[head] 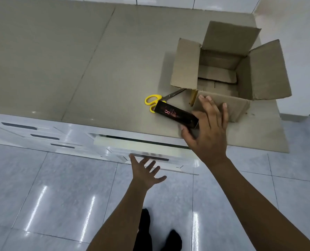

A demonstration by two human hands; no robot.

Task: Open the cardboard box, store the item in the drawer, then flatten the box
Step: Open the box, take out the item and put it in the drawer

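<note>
I have my right hand [207,127] clasping the item [175,115] above the counter edge, clear of the emptied box [221,73], so it can drop into the drawer [141,142] my spread, empty left hand [146,172] reaches for

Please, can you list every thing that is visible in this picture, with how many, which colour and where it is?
cardboard box: one, brown, on the right part of the counter, all flaps open, nothing inside that I can see
scissors: one pair, yellow handles, on the counter left of the box, blades pointing under a flap
item box: one, black with red print, held above the counter edge
counter: one, beige top
drawers: several, glossy white, below the counter; the one under the item box is slightly open
floor: grey shiny tiles
right hand: one, holding the item box
left hand: one, open, fingers at the drawer front
feet: two, black, on the floor
</note>
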